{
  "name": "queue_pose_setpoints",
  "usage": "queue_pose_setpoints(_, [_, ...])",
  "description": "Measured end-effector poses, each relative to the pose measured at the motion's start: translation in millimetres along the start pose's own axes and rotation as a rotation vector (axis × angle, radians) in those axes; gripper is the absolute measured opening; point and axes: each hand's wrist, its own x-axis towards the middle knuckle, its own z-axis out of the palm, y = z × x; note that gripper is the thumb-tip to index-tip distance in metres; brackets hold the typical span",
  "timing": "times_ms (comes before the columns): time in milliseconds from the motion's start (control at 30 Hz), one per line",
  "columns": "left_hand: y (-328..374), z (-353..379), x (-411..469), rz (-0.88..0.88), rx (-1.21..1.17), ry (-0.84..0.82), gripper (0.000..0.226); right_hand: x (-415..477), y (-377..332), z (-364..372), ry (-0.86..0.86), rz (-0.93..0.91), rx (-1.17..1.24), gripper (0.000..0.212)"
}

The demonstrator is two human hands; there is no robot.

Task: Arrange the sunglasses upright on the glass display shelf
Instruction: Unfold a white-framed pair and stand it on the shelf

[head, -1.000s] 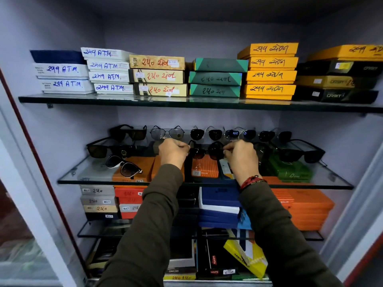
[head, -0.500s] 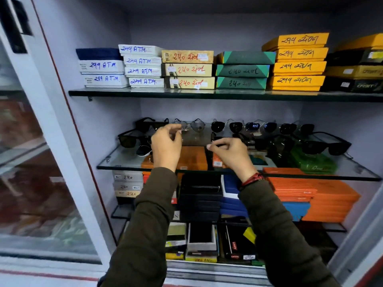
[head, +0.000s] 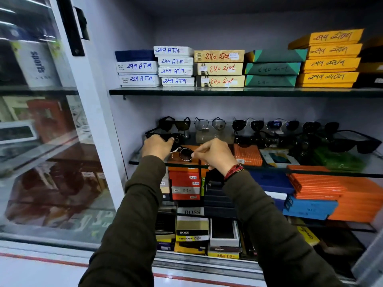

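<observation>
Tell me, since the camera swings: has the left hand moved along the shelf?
Yes. The left hand went leftward, from the orange box to the shelf's left end.

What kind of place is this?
Probably a small eyewear shop's display cabinet: sunglasses stand in rows on a glass shelf, and stacked boxes with handwritten numbers, perhaps prices, fill the other shelves.

Glossy, seemingly plastic sunglasses (head: 183,152); glass shelf (head: 352,169)

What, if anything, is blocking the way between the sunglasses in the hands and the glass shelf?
Nothing visible. Both hands, left and right, hold the white-rimmed sunglasses just above the glass shelf at its left front, beside the black sunglasses.
</observation>
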Motion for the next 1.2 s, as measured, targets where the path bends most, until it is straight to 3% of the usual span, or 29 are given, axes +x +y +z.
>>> queue_pose_setpoints(167, [-0.6, -3.3, -6.1, 0.017, -0.126, 0.088, 0.044, -8.3, -0.9, -6.0, -0.061, 0.013, 0.191, 0.020])
queue_pose_setpoints(267, [3.4, -4.3, -8.3, 0.063, -0.344, 0.167, 0.035, -14.7, 7.5, -16.5, 0.026, -0.021, 0.270, 0.019])
queue_pose_setpoints(400, [21.3, -9.5, -14.1, 0.023, -0.719, -0.024, 0.012, -20.4, 19.9, -34.6, 0.266, -0.105, 0.299, 0.014])
queue_pose_setpoints(500, [30.2, -5.4, -24.8, 0.029, -0.833, -0.132, 0.018, -21.6, 27.0, -47.1, 0.419, -0.182, 0.271, 0.014])
queue_pose_setpoints(600, [30.2, 6.6, -32.7, 0.101, -0.846, -0.139, 0.024, -21.1, 32.9, -58.1, 0.506, -0.232, 0.200, 0.012])
queue_pose_setpoints(700, [27.5, 16.0, -36.8, 0.175, -0.880, -0.152, 0.024, -19.2, 37.4, -66.4, 0.530, -0.219, 0.135, 0.025])
queue_pose_setpoints(833, [27.3, 25.0, -39.7, 0.212, -0.856, -0.138, 0.024, -16.6, 38.1, -71.6, 0.522, -0.225, -0.213, 0.028])
queue_pose_setpoints(933, [24.4, 30.6, -37.8, 0.232, -0.795, -0.119, 0.025, -17.2, 35.7, -68.0, 0.614, -0.159, -0.366, 0.031])
queue_pose_setpoints(1133, [26.0, 40.4, -32.1, 0.323, -0.481, 0.098, 0.018, -14.2, 38.6, -60.1, 0.650, -0.084, -0.268, 0.027])
queue_pose_setpoints(1200, [27.8, 46.5, -25.7, 0.284, -0.478, 0.215, 0.017, -11.5, 39.0, -57.0, 0.642, -0.070, -0.241, 0.025])
